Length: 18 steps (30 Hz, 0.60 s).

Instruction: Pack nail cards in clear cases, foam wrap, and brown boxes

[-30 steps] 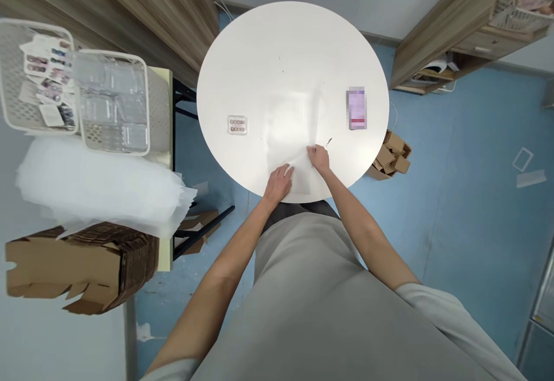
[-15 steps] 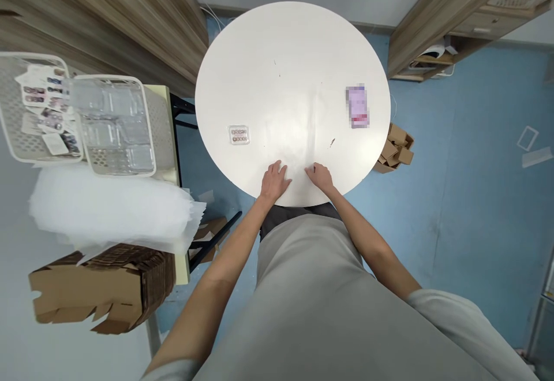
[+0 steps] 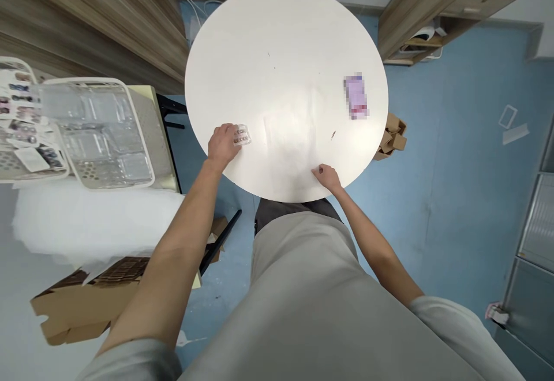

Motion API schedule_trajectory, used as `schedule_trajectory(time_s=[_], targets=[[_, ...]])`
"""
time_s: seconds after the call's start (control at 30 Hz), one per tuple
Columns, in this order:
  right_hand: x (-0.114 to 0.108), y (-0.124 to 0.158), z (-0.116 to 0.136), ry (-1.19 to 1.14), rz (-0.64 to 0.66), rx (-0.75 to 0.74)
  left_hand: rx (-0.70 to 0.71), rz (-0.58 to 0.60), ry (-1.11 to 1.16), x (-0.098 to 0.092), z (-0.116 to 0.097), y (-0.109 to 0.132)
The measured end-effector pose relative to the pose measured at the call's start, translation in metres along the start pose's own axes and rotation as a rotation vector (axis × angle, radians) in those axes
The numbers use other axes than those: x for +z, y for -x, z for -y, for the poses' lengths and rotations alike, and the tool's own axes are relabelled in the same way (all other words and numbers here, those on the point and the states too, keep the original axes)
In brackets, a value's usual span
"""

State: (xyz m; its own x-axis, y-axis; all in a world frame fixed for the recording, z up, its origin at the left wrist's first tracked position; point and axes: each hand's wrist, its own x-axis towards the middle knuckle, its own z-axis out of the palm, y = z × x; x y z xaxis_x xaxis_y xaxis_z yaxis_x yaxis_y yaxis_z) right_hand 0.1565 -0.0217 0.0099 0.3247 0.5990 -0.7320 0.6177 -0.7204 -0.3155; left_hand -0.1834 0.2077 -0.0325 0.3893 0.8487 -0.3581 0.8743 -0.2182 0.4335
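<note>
My left hand (image 3: 223, 145) is closed on the left side of a small clear plastic case (image 3: 243, 135). Several small brownish pieces sit in rows inside it, and my fingers cover part of the case. In front of my body a thin white, see-through sheet (image 3: 289, 144) lies flat on the round white table (image 3: 281, 29). My right hand (image 3: 328, 178) has curled fingers, with thumb and forefinger pinched at the sheet's lower right edge. The exact grip there is hard to make out.
A blurred-out pink-purple item (image 3: 357, 97) lies on the table's right. To the left stand a basket of clear cases (image 3: 108, 133), a basket of carded items (image 3: 26, 115), a pile of white sheets (image 3: 95, 219) and flattened cardboard (image 3: 82, 312). A carton of cardboard (image 3: 392, 137) is beyond the right edge.
My left hand has left the sheet, reached left and taken hold of the clear case, which has shifted slightly right and nearer. My right hand has moved a little right along with the sheet's edge.
</note>
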Motion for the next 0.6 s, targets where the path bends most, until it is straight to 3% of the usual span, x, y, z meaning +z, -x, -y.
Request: schedule_trajectory(time_s=[0.17, 0.33, 0.47, 0.6], targets=[[0.007, 0.007, -0.019, -0.035, -0.001, 0.002, 0.083, 0.029, 0.005, 0.019, -0.040, 0.053], [0.009, 0.002, -0.030, 0.008, 0.025, -0.043, 0.252, 0.130, 0.082, 0.071, -0.101, 0.112], [0.008, -0.004, -0.037, 0.024, 0.056, -0.085, 0.242, 0.178, 0.068, 0.107, -0.126, 0.128], [0.004, -0.010, -0.042, 0.029, 0.055, -0.122, 0.182, 0.153, 0.045, 0.120, -0.131, 0.129]])
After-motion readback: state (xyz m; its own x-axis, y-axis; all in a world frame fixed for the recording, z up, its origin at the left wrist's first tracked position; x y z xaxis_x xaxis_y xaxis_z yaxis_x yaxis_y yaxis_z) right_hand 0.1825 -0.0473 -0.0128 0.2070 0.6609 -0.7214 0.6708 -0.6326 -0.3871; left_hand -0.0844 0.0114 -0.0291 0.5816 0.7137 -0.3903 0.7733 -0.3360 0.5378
